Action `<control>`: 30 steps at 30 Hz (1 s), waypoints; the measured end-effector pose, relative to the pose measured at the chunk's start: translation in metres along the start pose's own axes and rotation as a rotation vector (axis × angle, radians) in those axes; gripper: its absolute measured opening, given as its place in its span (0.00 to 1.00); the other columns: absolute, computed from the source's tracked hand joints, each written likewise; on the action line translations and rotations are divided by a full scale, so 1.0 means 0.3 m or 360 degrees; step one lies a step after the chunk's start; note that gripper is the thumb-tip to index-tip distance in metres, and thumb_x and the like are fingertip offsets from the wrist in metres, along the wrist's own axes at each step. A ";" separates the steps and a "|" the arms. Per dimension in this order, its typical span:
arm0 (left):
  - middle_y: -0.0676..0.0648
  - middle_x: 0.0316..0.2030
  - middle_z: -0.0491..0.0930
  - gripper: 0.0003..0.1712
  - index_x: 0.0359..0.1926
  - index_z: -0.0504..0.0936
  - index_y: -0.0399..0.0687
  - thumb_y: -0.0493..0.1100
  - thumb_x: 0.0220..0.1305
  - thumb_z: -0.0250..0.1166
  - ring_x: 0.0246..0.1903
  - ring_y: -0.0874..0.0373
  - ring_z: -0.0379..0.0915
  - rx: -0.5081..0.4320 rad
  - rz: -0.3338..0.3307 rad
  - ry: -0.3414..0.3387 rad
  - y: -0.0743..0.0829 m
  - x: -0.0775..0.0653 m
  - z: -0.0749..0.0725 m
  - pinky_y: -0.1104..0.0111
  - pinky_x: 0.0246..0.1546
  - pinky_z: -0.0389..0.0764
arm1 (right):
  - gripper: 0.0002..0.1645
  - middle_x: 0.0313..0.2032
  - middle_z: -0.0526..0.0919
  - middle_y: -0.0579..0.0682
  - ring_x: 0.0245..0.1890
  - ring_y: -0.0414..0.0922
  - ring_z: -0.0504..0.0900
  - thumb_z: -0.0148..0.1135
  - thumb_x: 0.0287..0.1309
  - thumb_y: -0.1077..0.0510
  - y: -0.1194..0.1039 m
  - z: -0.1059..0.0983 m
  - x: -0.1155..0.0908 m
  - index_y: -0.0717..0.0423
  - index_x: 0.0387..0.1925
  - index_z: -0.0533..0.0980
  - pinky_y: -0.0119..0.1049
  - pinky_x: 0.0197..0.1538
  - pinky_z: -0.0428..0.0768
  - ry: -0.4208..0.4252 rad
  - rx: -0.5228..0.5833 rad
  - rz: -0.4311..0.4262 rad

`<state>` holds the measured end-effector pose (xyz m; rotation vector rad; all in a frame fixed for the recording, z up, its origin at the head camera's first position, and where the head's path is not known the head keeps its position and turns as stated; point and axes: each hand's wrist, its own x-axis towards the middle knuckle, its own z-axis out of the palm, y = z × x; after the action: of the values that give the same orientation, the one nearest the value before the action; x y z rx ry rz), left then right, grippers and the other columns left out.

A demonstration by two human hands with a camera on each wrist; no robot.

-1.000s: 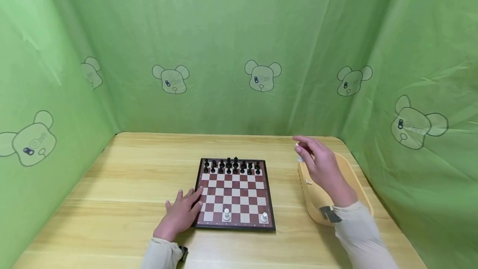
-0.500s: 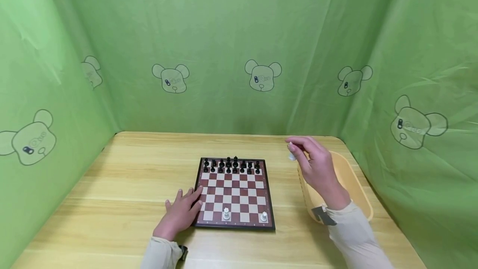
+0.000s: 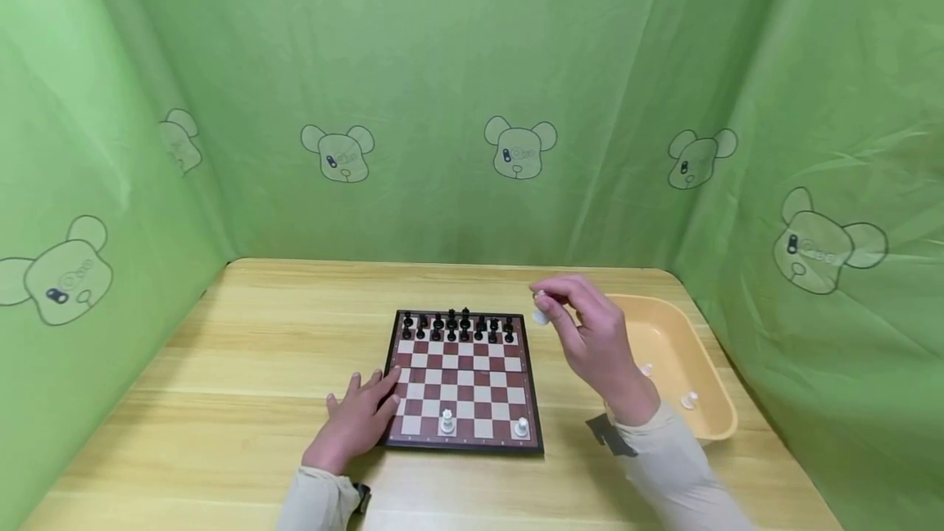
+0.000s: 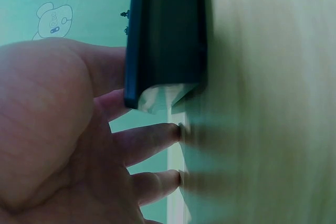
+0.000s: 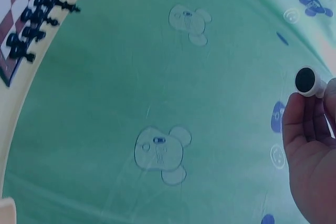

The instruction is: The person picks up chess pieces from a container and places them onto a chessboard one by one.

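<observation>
My right hand [image 3: 599,342] pinches a white chess piece [image 3: 541,317] between thumb and fingertips, held above the table to the right of the chessboard [image 3: 466,382]. Its dark round base [image 5: 305,80] faces the camera in the right wrist view. At the board's left edge rests my left hand [image 3: 352,426], fingers spread, with fingertips down at the table in the left wrist view. Two white pieces stand on the board's near row: a taller one [image 3: 447,423] left of centre and a shorter one [image 3: 521,428] in the right corner. Black chess pieces [image 3: 465,327] fill the two far rows.
An orange plastic basket [image 3: 719,367] stands right of the board, partly behind my right forearm. White pieces lie in it, one [image 3: 689,400] near its right side and another [image 3: 646,369] by my wrist. Green curtains [image 3: 428,39] enclose the wooden table [image 3: 295,301].
My right hand has moved left with the white chess piece, from over the basket towards the board, uncovering pieces in the basket. My left hand stays in place.
</observation>
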<state>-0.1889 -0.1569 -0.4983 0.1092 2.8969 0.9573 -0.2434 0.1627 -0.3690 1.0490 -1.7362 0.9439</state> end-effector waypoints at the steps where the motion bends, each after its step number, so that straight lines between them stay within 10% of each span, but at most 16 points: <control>1: 0.32 0.75 0.62 0.28 0.77 0.68 0.51 0.49 0.80 0.53 0.75 0.23 0.44 -0.0001 0.0000 0.0000 0.000 0.000 0.000 0.20 0.65 0.36 | 0.21 0.36 0.86 0.56 0.31 0.43 0.81 0.57 0.76 0.51 -0.005 0.008 0.000 0.68 0.43 0.83 0.23 0.39 0.80 -0.0006 0.0012 -0.0008; 30: 0.32 0.75 0.62 0.29 0.77 0.68 0.51 0.49 0.80 0.53 0.75 0.23 0.43 0.0003 -0.0006 -0.0019 0.000 -0.001 -0.004 0.20 0.64 0.35 | 0.16 0.41 0.85 0.57 0.34 0.45 0.85 0.55 0.77 0.57 -0.052 0.156 -0.116 0.69 0.48 0.79 0.24 0.43 0.84 -0.0331 0.0320 0.0055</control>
<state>-0.1886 -0.1578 -0.4973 0.1094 2.8865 0.9497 -0.2334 0.1240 -0.4144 1.2891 -1.8614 1.0806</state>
